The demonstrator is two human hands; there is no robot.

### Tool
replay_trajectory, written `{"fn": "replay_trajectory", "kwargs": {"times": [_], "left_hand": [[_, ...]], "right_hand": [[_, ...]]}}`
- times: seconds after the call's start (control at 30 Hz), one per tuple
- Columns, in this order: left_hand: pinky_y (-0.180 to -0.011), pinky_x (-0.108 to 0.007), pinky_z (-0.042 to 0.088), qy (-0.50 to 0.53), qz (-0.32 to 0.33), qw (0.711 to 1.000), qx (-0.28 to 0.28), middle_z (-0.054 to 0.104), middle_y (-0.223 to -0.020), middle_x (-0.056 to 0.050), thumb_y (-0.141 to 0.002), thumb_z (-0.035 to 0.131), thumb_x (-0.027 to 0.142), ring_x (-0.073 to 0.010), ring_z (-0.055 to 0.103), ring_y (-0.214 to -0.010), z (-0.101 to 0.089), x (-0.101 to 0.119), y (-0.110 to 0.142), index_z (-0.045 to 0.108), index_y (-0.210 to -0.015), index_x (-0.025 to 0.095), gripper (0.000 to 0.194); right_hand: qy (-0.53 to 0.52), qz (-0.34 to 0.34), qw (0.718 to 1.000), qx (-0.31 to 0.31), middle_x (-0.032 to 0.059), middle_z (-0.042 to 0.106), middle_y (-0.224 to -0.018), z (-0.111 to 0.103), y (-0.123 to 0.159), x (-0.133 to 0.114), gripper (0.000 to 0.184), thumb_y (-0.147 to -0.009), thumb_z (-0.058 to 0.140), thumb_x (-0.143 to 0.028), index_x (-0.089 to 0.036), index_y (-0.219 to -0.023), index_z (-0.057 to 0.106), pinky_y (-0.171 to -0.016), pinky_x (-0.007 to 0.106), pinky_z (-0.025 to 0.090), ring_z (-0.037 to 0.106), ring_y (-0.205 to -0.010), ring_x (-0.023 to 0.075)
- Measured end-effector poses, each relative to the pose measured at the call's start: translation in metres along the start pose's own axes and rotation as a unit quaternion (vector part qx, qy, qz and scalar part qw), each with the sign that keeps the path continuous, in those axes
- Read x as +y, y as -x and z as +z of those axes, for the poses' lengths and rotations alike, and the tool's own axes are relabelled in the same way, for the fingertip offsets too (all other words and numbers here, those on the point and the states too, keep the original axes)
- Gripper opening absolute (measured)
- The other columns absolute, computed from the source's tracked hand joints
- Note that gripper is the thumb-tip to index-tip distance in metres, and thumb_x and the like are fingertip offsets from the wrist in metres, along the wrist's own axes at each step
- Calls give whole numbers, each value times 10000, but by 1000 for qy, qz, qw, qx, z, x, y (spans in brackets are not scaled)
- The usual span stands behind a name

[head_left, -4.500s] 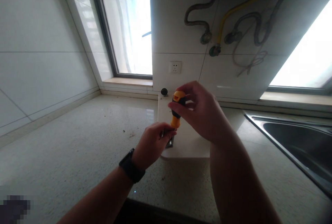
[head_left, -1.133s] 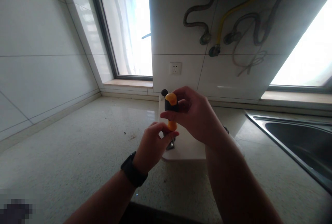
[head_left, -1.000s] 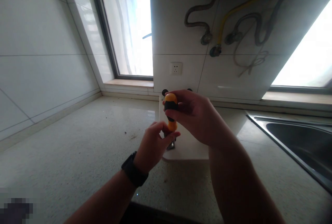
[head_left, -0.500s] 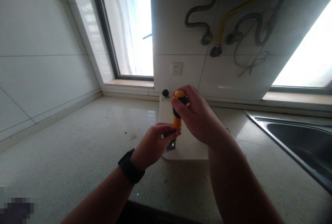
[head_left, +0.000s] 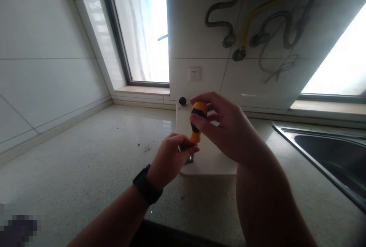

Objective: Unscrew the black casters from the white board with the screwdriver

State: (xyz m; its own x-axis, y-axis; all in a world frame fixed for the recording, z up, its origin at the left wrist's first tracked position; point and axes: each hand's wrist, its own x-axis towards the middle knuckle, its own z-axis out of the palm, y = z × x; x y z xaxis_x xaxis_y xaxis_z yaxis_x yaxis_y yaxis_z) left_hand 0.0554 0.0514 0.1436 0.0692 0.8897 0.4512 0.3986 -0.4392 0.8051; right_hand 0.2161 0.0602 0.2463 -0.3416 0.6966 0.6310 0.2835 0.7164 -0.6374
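Pale walls are rising behind and to the left of a speckled surface, thin dark seams crossing their tiles. A dark-framed window is letting in bright light above a tan sill; a second window is glaring at the right. In the shade between them, grey hoses and a yellow pipe are running down to valves, and a white socket is sitting lower. A steel sink is gleaming at the right.

Counter: pale, speckled, faint sheen toward the window. White panel on it, rounded near corner, shadow before its front edge. Dark crumbs scattered left. Steel sink set in at right.
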Motion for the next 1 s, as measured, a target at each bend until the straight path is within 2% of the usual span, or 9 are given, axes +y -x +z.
{"fn": "replay_trajectory", "kwargs": {"times": [0.07,0.13,0.3,0.43,0.57,0.7,0.8,0.87,1.0], "left_hand": [[-776,-342,522,-10,-3,1000,5,677,-860,-29,-825,785,224,-188,646,-819,1,0,1,712,-783,204,87],[-769,-346,510,-26,-4,1000,17,667,-851,-27,-819,793,235,-188,635,-810,3,0,2,697,-774,204,111],[-766,-353,503,-52,0,997,53,646,-818,-22,-796,822,282,-189,611,-787,3,0,4,662,-742,202,187],[-860,-365,517,-13,34,999,-6,717,-963,-48,-849,774,325,-206,649,-914,-1,1,2,734,-947,221,148],[-864,-347,534,44,18,997,-63,764,-1014,-41,-940,648,274,-189,685,-920,0,0,1,755,-1037,235,149],[-847,-348,547,61,4,997,-57,785,-975,-35,-911,673,247,-198,702,-908,2,0,1,784,-949,232,119],[-787,-350,547,43,-17,999,-22,788,-871,-26,-865,739,296,-202,702,-818,3,0,2,782,-864,228,80],[-755,-345,539,35,-26,999,4,785,-837,-21,-840,772,326,-200,697,-781,3,0,2,774,-826,227,100],[-723,-333,526,28,-31,999,25,762,-789,-12,-826,790,335,-190,671,-741,3,-1,3,755,-789,222,124]], "right_hand": [[49,-4,999,13,55,664,-1066,2,0,0,437,-783,781,-433,-227,-1147,655,-682,335,584,662,-832,175],[45,6,999,17,44,666,-1024,4,-1,2,482,-738,823,-432,-224,-1137,648,-668,343,585,662,-774,167],[-71,27,997,-25,46,697,-1063,2,-1,4,398,-836,726,-271,-228,-1212,605,-754,338,615,714,-884,180],[-117,19,991,-67,70,693,-1160,0,-1,5,396,-858,622,-152,-215,-1247,578,-843,357,606,707,-980,187],[-79,13,996,-38,69,670,-1217,1,-1,9,410,-839,534,-84,-229,-1222,562,-873,385,578,683,-1009,195],[28,-8,1000,-9,52,639,-1084,3,-2,8,315,-878,630,-267,-244,-1192,607,-865,401,559,639,-946,193],[46,-2,999,0,52,629,-1066,3,-3,6,444,-805,759,-430,-250,-1186,619,-820,395,571,637,-892,189],[8,11,1000,-7,45,651,-1066,2,-2,6,454,-790,782,-422,-253,-1168,596,-786,378,585,659,-868,184],[-38,15,999,-27,45,668,-1083,3,1,4,349,-876,697,-361,-257,-1177,555,-784,359,595,690,-907,185]]}}
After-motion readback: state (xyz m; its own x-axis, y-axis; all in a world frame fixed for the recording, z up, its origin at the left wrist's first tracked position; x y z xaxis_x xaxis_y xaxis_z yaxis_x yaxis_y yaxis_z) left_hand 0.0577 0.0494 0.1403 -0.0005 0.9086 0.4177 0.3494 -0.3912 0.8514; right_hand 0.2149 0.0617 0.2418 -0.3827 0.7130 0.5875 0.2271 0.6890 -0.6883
